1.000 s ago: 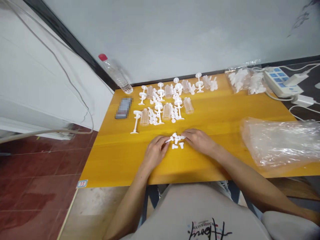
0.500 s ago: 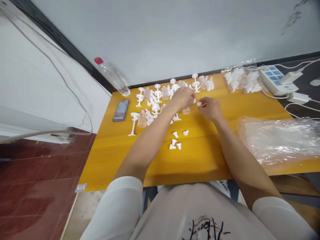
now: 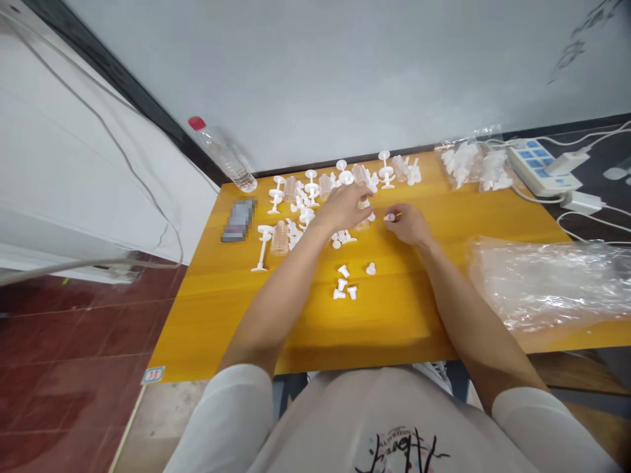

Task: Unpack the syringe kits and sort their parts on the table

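Observation:
My left hand is over the white and clear plastic parts at the middle of the table, thumb and fingers apart, near a clear cup lying below it. To its right, my right hand pinches a small white piece between its fingertips. Several small white plugs lie nearer to me, with another white plug a little to their right. White plungers and clear cylinders are spread at the left and along the back.
A bottle with a red cap leans at the back left, above a phone. Bags of white parts and a power strip are at the back right. A large clear plastic bag covers the table's right side.
My left hand has moved left and down, and its fingers have spread. My right hand has shifted slightly down and left, still pinching the white piece.

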A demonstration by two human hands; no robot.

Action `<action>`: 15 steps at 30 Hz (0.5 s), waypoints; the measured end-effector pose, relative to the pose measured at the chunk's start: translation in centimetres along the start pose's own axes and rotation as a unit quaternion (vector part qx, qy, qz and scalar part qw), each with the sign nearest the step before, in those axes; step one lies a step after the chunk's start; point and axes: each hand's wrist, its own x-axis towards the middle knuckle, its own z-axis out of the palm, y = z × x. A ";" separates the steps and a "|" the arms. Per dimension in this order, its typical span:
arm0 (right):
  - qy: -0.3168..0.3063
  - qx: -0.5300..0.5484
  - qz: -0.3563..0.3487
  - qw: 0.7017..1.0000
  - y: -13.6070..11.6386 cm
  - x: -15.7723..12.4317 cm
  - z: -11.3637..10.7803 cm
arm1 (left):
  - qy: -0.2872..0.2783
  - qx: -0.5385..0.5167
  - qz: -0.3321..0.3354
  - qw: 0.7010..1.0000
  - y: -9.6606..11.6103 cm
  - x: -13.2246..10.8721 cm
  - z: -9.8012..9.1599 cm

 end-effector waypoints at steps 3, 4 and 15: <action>0.007 -0.017 -0.006 1.000 -0.1 -0.2 -0.3 | -0.006 -0.087 -0.022 0.996 -1.0 -6.9 -1.7; 0.008 -0.022 -0.008 1.000 -0.2 -0.2 -0.4 | -0.031 -0.114 -0.017 0.993 -1.4 -9.2 -1.8; 0.008 -0.064 0.003 0.998 -1.1 -1.2 0.5 | -0.080 -0.077 0.028 0.993 -2.1 -14.9 2.6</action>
